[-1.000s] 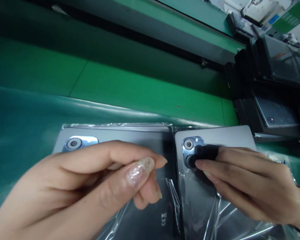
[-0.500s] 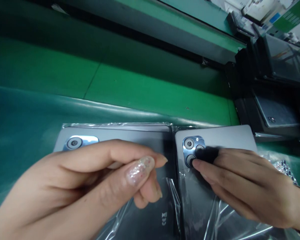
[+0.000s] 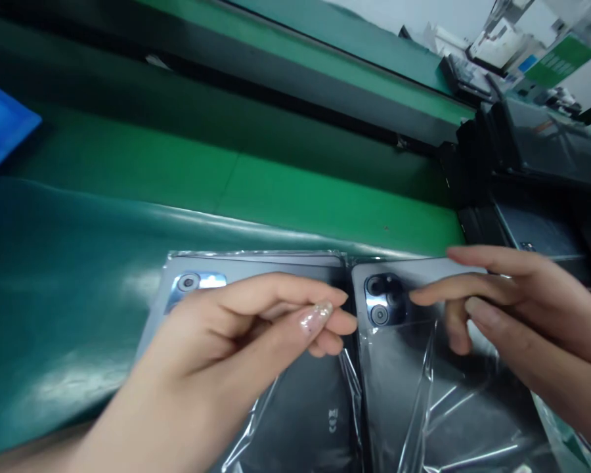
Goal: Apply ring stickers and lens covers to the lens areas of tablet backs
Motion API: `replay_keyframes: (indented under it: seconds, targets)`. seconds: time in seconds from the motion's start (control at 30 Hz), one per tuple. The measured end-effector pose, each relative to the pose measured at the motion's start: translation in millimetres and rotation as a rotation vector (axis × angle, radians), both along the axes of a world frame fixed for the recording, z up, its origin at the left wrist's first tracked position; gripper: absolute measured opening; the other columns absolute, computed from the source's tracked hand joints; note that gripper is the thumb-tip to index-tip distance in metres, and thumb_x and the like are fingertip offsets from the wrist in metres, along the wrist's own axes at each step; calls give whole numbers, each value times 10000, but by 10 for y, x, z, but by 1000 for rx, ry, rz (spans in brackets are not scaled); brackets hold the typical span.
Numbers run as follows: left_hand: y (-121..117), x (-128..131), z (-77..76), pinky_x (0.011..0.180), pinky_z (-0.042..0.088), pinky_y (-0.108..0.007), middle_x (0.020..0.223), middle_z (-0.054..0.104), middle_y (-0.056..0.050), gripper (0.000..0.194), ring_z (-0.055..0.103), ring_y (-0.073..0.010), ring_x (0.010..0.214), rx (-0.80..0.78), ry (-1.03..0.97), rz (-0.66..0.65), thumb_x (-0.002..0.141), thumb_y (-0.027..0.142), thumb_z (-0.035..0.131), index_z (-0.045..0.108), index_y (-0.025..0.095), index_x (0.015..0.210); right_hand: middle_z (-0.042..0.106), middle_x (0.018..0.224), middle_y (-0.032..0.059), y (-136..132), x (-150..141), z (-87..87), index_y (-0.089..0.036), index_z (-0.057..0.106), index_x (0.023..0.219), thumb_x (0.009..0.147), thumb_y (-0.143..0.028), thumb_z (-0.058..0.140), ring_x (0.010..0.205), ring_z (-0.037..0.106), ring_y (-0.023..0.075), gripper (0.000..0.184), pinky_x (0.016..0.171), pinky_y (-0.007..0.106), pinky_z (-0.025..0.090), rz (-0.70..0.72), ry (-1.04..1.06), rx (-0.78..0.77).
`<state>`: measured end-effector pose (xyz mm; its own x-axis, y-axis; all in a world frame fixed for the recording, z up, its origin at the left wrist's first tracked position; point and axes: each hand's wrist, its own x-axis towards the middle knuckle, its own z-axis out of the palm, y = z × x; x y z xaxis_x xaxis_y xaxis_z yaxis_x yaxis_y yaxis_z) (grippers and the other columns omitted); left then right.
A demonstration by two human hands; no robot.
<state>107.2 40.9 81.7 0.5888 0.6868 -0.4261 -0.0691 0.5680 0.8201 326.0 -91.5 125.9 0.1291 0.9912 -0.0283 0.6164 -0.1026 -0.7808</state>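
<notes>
Two flat grey tablets lie side by side, camera ends away from me, with loose clear film over their lower parts. My left hand [image 3: 270, 335] hovers over the left tablet [image 3: 295, 401], thumb pressed against the bent fingers; whatever they hold, if anything, is hidden. Its shiny camera block [image 3: 197, 282] shows one lens, the rest being covered by my hand. My right hand [image 3: 512, 315] is above the right tablet [image 3: 394, 381], fingers apart and nothing visible in them. Its index fingertip is close to the camera block [image 3: 380, 314], which has several round lenses.
Black trays or cases [image 3: 526, 144] are stacked at the right, with a dark tablet [image 3: 542, 226] lower in the stack. A blue corner [image 3: 4, 125] juts in from the left. Behind the green mat [image 3: 79, 263] runs a raised ledge. Boxes [image 3: 502, 46] stand at the far right.
My right hand has lifted off the right tablet's camera block and opened its fingers. My left hand stays pinched. The view has shifted, bringing a blue corner in at the left.
</notes>
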Motion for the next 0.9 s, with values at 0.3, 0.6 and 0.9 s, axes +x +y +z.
replay_keyframes:
  seconds: [0.3, 0.6, 0.9]
  targets:
    - [-20, 52, 50, 692, 552, -143, 840, 754, -21, 191, 697, -102, 740, 14, -210, -188, 797, 105, 626, 733, 199, 925, 619, 870, 3, 364, -394, 75, -257, 593, 936, 910, -201, 506, 765, 584, 122, 107, 589, 203, 491, 68, 20, 77]
    - [-48, 38, 22, 747, 543, -176, 831, 751, -12, 177, 688, -104, 785, 4, -288, -183, 794, 135, 642, 738, 202, 926, 642, 760, 9, 451, -588, 4, -185, 610, 879, 884, -146, 568, 701, 589, 116, 58, 628, 225, 479, 167, -434, 363]
    - [-90, 51, 110, 808, 532, -251, 810, 734, -28, 181, 665, -140, 795, 80, -226, -37, 813, 136, 596, 753, 186, 887, 609, 689, -5, 614, -716, -19, -194, 605, 802, 882, -143, 548, 607, 546, 116, 111, 550, 233, 429, 143, -547, 392]
